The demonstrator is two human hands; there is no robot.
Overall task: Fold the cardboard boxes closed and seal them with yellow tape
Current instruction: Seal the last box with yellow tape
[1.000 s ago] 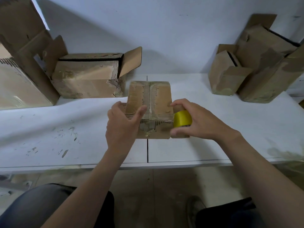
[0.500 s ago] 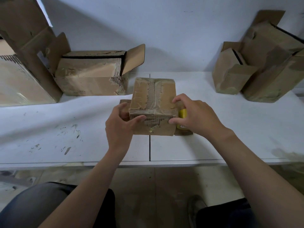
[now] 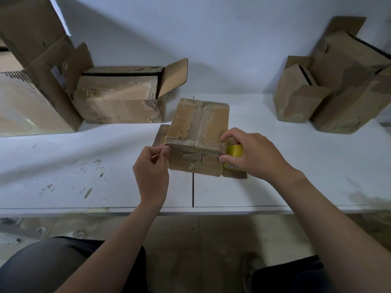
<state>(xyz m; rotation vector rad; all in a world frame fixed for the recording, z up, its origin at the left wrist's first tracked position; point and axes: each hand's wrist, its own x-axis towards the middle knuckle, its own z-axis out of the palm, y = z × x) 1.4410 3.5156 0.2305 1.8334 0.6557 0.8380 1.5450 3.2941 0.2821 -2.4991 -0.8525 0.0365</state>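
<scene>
Head view: the box (image 3: 197, 127) stands mid-table (image 3: 296, 166), its top flaps folded shut, with worn clear film over the seam. The right hand (image 3: 257, 154) grips the yellow tape (image 3: 234, 150). It holds the roll against the box's right side at the near top corner, with its fingertips over the top edge. This is judged the start of a strip across that edge. The left hand (image 3: 151, 166) is closed in a pinch at the near-left top corner. Whether it holds a tape end or only cardboard cannot be told. It is judged to brace the box against the pull. A side flap (image 3: 161, 132) lies out on the table. No yellow strip shows on the box. An open box (image 3: 118, 98) waits behind at left.
</scene>
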